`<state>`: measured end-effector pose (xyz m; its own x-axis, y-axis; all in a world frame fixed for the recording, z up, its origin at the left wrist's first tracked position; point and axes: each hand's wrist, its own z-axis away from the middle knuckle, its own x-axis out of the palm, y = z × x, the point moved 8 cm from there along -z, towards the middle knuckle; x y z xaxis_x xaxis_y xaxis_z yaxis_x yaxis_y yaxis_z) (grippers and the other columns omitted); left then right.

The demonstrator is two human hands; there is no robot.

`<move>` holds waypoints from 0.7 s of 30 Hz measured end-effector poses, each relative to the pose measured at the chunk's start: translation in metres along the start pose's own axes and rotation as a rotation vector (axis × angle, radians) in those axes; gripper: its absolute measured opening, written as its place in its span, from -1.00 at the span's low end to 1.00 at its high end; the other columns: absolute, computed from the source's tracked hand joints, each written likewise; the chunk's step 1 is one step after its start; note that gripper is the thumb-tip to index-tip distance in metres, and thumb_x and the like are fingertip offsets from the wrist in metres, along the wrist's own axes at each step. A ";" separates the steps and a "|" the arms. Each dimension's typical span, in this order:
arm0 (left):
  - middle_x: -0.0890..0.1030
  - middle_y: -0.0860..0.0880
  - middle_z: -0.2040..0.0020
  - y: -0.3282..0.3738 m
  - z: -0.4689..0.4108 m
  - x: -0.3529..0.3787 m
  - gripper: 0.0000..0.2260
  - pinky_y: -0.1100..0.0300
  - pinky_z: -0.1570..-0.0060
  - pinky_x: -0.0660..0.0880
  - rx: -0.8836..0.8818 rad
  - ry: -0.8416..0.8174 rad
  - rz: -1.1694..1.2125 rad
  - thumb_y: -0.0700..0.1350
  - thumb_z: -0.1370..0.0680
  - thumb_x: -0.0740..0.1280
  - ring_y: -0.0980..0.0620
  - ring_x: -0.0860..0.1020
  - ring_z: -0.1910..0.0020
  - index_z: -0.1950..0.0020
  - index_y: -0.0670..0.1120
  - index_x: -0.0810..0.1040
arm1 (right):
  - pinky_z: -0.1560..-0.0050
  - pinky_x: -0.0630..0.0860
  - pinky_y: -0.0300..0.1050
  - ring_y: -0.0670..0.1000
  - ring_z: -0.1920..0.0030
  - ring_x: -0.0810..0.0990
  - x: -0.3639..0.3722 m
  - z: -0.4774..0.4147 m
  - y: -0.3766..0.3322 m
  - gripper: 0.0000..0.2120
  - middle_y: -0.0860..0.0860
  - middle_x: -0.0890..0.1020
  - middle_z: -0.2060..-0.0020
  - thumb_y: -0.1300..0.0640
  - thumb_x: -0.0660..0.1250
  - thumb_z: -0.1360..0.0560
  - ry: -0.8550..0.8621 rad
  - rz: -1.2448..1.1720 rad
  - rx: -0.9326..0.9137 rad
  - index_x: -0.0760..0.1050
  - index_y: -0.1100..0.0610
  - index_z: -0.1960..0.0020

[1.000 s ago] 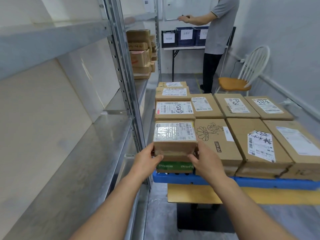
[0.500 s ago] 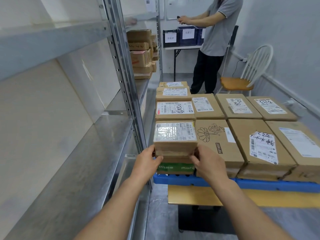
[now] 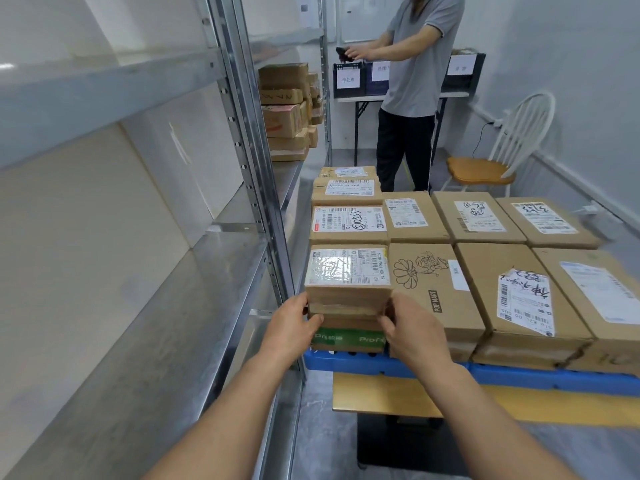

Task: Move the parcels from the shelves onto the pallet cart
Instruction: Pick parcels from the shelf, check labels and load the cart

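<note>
**Seating the top parcel square on the cart's near left corner**

The left hand gripped the near left corner of the top parcel. Its thumb lay on the front face and its fingers curled round the side, out of sight. The right hand gripped the near right corner the same way, with its fingers tucked into the narrow gap beside the flower-printed box.

The top parcel sat at the near left corner of the pallet cart, resting on a green-banded box. It was on the load and, by the look of it, only needed settling.

To finish well, the parcel probably wanted a level push toward the cart's far end until it met the labelled parcel behind it. Its front face would then line up with the green-banded box below. The right fingers were best drawn out toward the near edge, not sideways, so that the parcel was not dragged askew. No edge should hang over the cart's left side, where the shelf post stood close. A light press on top would show whether the stack rocked.

Beyond the cart's far left corner, more parcels waited on the shelf, so the job looked unfinished. Past the cart's far end stood a person in a grey shirt, and a chair stood past its far right corner.
</note>
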<state>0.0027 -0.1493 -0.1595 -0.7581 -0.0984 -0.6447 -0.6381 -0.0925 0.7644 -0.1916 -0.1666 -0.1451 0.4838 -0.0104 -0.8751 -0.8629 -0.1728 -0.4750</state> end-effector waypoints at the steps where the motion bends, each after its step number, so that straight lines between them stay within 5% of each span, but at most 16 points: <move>1: 0.56 0.04 -0.13 0.002 0.000 0.000 -0.74 0.21 -0.05 0.46 0.003 0.004 -0.014 -0.15 -0.55 0.31 0.11 0.49 -0.08 -0.24 0.00 0.49 | 0.10 0.41 -0.08 0.05 0.00 0.53 -0.001 0.000 0.000 -0.82 0.01 0.52 -0.03 0.03 0.19 -0.58 0.003 -0.007 -0.005 0.40 0.07 -0.14; 10: 0.52 0.05 -0.11 0.010 0.003 0.003 -0.73 0.22 0.02 0.40 -0.018 0.043 -0.150 -0.11 -0.54 0.32 0.10 0.47 -0.06 -0.24 -0.02 0.48 | 0.02 0.47 -0.06 0.04 -0.03 0.52 -0.008 -0.001 0.006 -0.78 0.00 0.50 -0.03 0.05 0.21 -0.57 0.014 -0.036 -0.020 0.41 0.07 -0.18; 14: 0.49 0.02 -0.21 0.010 0.008 0.003 -0.62 0.12 -0.13 0.43 -0.057 0.058 -0.128 -0.08 -0.51 0.36 0.05 0.45 -0.19 -0.31 0.02 0.40 | 0.06 0.45 -0.07 0.06 -0.01 0.51 -0.012 0.001 0.009 -0.80 0.03 0.47 -0.06 0.07 0.21 -0.57 0.013 -0.008 -0.028 0.39 0.09 -0.17; 18: 0.27 -0.03 -0.45 0.014 0.025 -0.003 -0.36 0.06 -0.35 0.25 -0.096 0.119 -0.101 -0.06 -0.52 0.36 0.00 0.26 -0.42 -0.52 -0.01 0.12 | 0.04 0.46 -0.05 0.10 -0.06 0.51 -0.032 0.006 0.011 -0.71 0.07 0.45 -0.14 0.07 0.20 -0.57 0.092 0.109 -0.021 0.36 0.13 -0.27; 21: 0.18 -0.02 -0.51 0.022 0.046 -0.012 -0.38 0.08 -0.42 0.16 -0.088 0.233 -0.081 -0.02 -0.54 0.32 0.03 0.16 -0.47 -0.53 -0.04 0.11 | 0.40 0.34 -0.13 0.12 0.28 0.55 -0.058 0.022 -0.008 -0.81 0.09 0.54 0.16 0.18 0.45 -0.40 0.341 0.107 -0.167 0.51 0.19 0.04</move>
<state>-0.0087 -0.1047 -0.1346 -0.6468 -0.3121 -0.6959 -0.6737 -0.1940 0.7131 -0.2153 -0.1431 -0.0927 0.4375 -0.3588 -0.8246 -0.8890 -0.3107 -0.3364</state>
